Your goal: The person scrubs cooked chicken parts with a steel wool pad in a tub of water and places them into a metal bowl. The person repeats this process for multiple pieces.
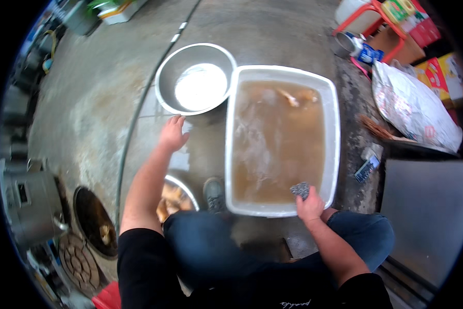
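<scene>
My right hand [311, 206] grips a grey steel wool scrubber [300, 190] over the near right corner of a large white plastic tub [335, 129]. Murky brown water [272, 144] fills most of the tub. A pale piece of meat or bone [289, 98] breaks the surface near its far side. My left hand [173, 134] is held out empty, fingers apart, just short of the near rim of a wide metal basin [162, 85]. That basin's shiny bottom shows. Below my left forearm, partly hidden by it, a second metal bowl [191, 194] holds several pale brown meat pieces [173, 197].
A dark hose [133, 129] runs along the wet floor on the left. An open round drain hole [89, 216] and its cover [79, 260] lie near left. At right are a white sack [417, 108], a straw broom [378, 129], a red stool [368, 10] and a metal surface [427, 206].
</scene>
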